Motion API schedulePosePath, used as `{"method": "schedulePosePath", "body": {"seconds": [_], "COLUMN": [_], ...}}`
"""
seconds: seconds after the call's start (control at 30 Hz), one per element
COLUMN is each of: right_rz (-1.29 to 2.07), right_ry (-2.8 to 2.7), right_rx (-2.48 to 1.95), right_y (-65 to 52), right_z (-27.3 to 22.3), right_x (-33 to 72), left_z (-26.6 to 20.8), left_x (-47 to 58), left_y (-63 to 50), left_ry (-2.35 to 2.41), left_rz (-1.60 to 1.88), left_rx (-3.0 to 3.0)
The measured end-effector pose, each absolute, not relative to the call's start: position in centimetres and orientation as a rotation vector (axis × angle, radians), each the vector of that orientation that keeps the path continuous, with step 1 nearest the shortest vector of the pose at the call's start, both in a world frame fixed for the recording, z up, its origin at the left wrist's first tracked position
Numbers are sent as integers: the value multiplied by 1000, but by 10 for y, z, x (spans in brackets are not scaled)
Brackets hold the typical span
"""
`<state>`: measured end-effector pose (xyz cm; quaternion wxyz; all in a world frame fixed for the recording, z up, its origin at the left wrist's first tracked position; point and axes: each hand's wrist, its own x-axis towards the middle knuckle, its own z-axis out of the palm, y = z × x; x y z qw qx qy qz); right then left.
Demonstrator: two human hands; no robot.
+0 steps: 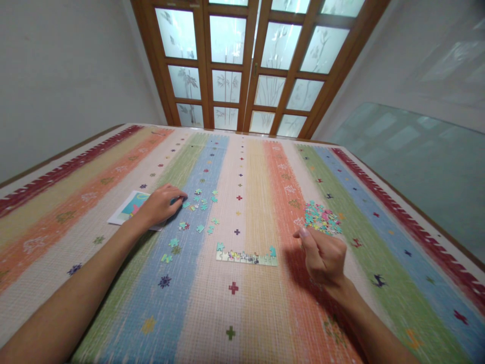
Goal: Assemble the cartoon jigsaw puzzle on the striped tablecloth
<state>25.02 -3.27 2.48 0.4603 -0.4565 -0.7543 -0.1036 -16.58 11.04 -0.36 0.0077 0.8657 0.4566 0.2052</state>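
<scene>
My left hand (164, 202) reaches over the loose puzzle pieces (203, 206) left of centre. Its index finger is stretched out, the thumb sits a little apart, and the fingertips are at a teal piece on the near side of this group. My right hand (324, 255) hovers closed, thumb against the curled index finger; whatever it may hold is hidden. Between the hands lies a joined puzzle strip (246, 258), with a raised teal piece at each end. Just beyond the right hand is a dense pile of puzzle pieces (321, 217).
A picture card (132, 207) with a teal and pink print lies partly under my left forearm. The striped tablecloth (261, 313) covers the table. Wood-framed glass doors (227, 76) stand past the far edge, and a glass panel (417, 151) is on the right.
</scene>
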Motion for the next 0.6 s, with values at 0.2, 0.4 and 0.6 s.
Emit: {"method": "schedulePosePath", "body": {"seconds": [0.2, 0.4, 0.6], "right_rz": [-258, -261, -267], "right_ry": [-1865, -1874, -1876], "right_rx": [-1129, -1156, -1145], "right_y": [-33, -33, -31], "right_z": [26, 22, 21], "right_x": [250, 252, 252], "left_z": [-3, -3, -2], "left_x": [-164, -163, -161], "left_y": [109, 109, 107], "left_ry": [1425, 1420, 1395], "left_rz": [633, 612, 563], "left_rx": [2716, 2728, 2763]}}
